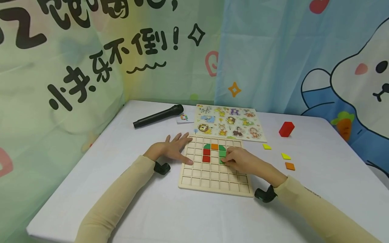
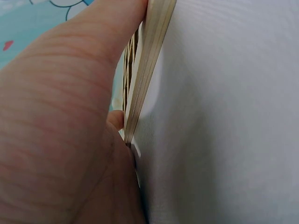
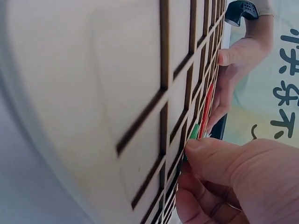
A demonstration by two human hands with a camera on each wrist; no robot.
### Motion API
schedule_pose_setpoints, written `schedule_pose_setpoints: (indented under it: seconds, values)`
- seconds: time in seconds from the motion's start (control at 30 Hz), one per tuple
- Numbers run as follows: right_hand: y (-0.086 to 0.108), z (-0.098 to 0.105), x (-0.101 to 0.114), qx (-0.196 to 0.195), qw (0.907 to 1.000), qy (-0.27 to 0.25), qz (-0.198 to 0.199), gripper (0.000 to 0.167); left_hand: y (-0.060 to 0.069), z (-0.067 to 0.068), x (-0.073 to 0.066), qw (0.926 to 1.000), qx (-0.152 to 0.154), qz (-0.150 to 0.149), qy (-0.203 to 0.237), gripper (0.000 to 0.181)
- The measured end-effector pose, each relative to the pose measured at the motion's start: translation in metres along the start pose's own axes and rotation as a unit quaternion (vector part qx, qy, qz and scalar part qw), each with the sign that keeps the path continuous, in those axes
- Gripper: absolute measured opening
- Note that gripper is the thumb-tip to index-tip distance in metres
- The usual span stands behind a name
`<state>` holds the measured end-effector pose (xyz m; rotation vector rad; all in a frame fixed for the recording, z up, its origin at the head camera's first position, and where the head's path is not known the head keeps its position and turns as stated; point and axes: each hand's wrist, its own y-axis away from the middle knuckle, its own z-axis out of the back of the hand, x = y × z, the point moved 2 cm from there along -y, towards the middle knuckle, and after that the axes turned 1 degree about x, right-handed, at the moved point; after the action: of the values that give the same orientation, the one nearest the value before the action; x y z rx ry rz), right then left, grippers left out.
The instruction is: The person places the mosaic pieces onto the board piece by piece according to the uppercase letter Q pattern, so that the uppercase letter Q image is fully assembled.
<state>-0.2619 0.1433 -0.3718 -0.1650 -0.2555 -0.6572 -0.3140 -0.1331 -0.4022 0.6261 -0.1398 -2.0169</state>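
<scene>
A wooden grid board (image 1: 214,175) lies on the white table. My left hand (image 1: 173,148) rests on its left edge, with fingers spread and thumb over the border. In the left wrist view, the thumb lies along the board's side (image 2: 145,65). My right hand (image 1: 243,160) pinches a green piece (image 3: 194,131) low in the grid's right-hand coloured column; the fingers hide part of it. Above it sit a green square (image 1: 222,154) and a green rounded piece (image 1: 222,147). An orange square (image 1: 214,146), another green rounded piece (image 1: 207,146) and two red squares (image 1: 206,155) fill nearby cells.
Behind the board lie an animal picture board (image 1: 226,119), a black microphone (image 1: 158,116) and a small card (image 1: 186,117). To the right are a red block (image 1: 286,129), two yellow pieces (image 1: 285,156) and an orange piece (image 1: 290,166).
</scene>
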Motion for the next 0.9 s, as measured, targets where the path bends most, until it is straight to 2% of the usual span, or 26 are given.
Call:
schedule_pose_setpoints:
  seconds: [0.37,0.57,0.9]
  values:
    - [-0.0003,0.0012,-0.0011,0.022,0.9992,-0.022,-0.027,0.019,0.0006,0.0005,0.0001,1.0000,0.001,-0.001,0.000,0.111]
    - [0.0009,0.0017,-0.0035,0.034,0.9988,-0.023,-0.027,0.020,0.0009,0.0006,-0.0010,1.0000,0.001,-0.004,0.003,0.111]
    - [0.0026,0.0042,-0.0047,0.065,0.9958,-0.034,-0.055,0.028,0.0013,0.0005,-0.0003,1.0000,-0.001,-0.002,0.008,0.111]
